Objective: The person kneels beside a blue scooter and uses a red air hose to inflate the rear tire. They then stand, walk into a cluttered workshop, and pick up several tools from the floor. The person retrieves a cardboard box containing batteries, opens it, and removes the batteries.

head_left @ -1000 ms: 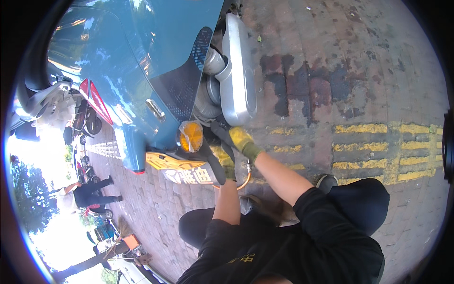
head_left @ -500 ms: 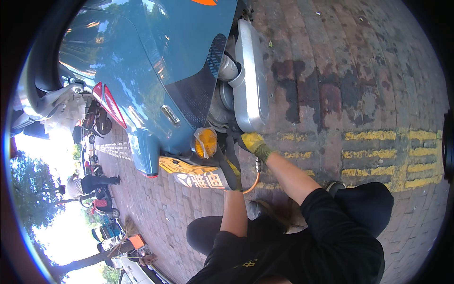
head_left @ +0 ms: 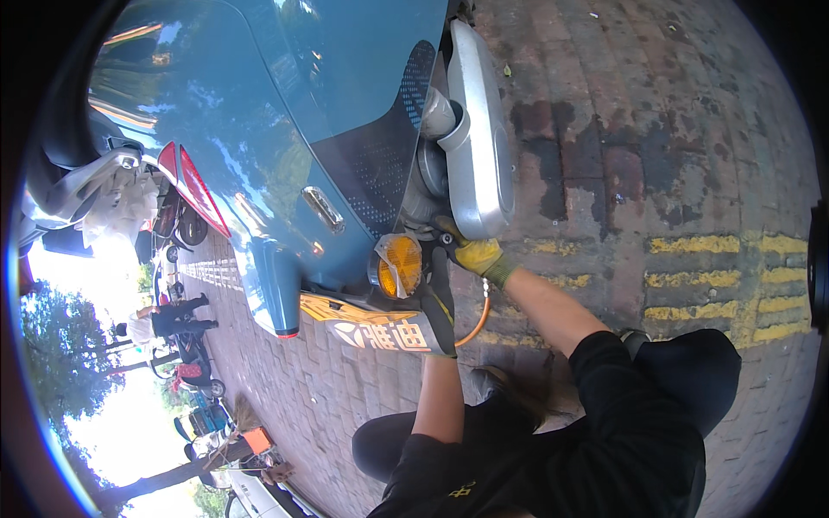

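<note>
The blue scooter [head_left: 268,112] is standing before the person on brick pavement [head_left: 622,173]. The gloved right hand [head_left: 477,255] is curling at the silver cover [head_left: 479,138]; the left hand [head_left: 440,304] is reaching beside the orange reflector [head_left: 400,266]. Whether these partly hidden hands are holding something, I cannot tell. An orange hose [head_left: 479,323] is curving near.

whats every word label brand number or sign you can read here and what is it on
I won't copy wording; only where it stands.
Large white characters with an emblem: legible, on the lettered panel of the blue scooter.
Dark marks on the yellow strip along that panel: too slanted to read.
Small yellow mark on the black shirt: too small to read.
</note>
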A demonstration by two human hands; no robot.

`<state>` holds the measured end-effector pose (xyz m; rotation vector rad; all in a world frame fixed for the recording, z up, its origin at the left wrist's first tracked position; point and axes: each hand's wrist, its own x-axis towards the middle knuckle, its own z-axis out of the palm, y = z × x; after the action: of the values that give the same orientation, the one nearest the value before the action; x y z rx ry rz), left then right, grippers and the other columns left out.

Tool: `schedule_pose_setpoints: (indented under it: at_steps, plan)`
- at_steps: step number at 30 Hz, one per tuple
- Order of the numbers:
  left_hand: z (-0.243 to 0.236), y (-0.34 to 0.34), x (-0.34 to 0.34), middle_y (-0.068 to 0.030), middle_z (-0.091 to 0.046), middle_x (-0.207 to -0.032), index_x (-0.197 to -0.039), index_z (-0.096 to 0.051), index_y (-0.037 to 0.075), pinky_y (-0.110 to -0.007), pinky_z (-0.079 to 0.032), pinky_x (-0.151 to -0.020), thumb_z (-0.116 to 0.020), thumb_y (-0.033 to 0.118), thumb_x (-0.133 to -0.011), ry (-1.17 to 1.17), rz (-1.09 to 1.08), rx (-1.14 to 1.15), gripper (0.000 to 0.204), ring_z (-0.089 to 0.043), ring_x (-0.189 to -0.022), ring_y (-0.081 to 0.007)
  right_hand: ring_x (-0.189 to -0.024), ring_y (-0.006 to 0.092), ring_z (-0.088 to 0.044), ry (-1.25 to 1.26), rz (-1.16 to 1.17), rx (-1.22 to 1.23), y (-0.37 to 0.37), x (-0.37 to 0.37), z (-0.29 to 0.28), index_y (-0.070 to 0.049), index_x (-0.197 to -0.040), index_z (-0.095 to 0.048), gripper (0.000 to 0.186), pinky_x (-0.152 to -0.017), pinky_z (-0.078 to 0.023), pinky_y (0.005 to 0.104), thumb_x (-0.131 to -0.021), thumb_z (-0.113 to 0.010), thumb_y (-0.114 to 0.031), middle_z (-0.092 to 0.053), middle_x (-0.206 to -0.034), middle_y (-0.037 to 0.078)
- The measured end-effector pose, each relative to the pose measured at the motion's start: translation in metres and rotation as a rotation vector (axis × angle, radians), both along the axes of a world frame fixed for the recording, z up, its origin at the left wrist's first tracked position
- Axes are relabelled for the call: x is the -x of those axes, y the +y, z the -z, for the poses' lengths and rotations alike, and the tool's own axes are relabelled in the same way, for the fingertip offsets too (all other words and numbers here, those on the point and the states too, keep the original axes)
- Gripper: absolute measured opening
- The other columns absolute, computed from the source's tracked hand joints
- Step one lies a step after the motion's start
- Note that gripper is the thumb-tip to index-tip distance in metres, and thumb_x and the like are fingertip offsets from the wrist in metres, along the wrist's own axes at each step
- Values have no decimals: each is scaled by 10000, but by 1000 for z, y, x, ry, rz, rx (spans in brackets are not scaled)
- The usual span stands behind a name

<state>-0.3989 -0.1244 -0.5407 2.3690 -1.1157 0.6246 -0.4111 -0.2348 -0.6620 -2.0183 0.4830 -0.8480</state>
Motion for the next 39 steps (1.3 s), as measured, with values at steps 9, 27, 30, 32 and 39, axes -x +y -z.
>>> schedule_pose_setpoints:
  at_steps: [9,27,30,32,39]
  plan:
    - [-11,-12,11,-180,-632,-1361,-1477,-471,-21,-373,-497,-1046,-729,127,-972,560,61,337,586,-632,-1183,-254,-1235,373,-610,344,-128,-336,4,16,-17,-157,-1456,-552,511,-1040,-480,441,-1005,-596,-393,-651,-1353,160]
    - [-7,-8,0,-150,-579,-1401,-1458,-439,31,-374,-498,-1062,-730,99,-966,686,19,568,576,-603,-1213,-266,-606,65,-456,-184,-387,-1306,-19,17,-65,-67,-981,-673,320,-519,-346,242,-983,-722,-384,-569,-772,-17]
    - [-11,-13,2,-145,-570,-1408,-1454,-433,40,-375,-498,-1064,-731,94,-965,684,22,564,575,-598,-1218,-268,-630,62,-463,-197,-326,-1329,-11,8,-60,-68,-977,-670,274,-538,-361,237,-958,-760,-326,-564,-787,-21]
    - [-15,-17,6,-142,-564,-1412,-1452,-430,46,-375,-499,-1066,-731,91,-964,690,26,560,575,-595,-1222,-270,-646,76,-492,-177,-245,-1262,-7,4,-59,-70,-973,-676,286,-558,-392,251,-942,-770,-338,-572,-777,-16]
    - [-7,-7,11,-134,-539,-1433,-1462,-409,63,-381,-490,-1086,-697,105,-988,932,123,822,556,-573,-1253,-276,-823,234,-688,-45,-146,-1041,-7,17,-57,-30,-1043,-718,341,-718,-541,381,-947,-725,-357,-711,-849,124]
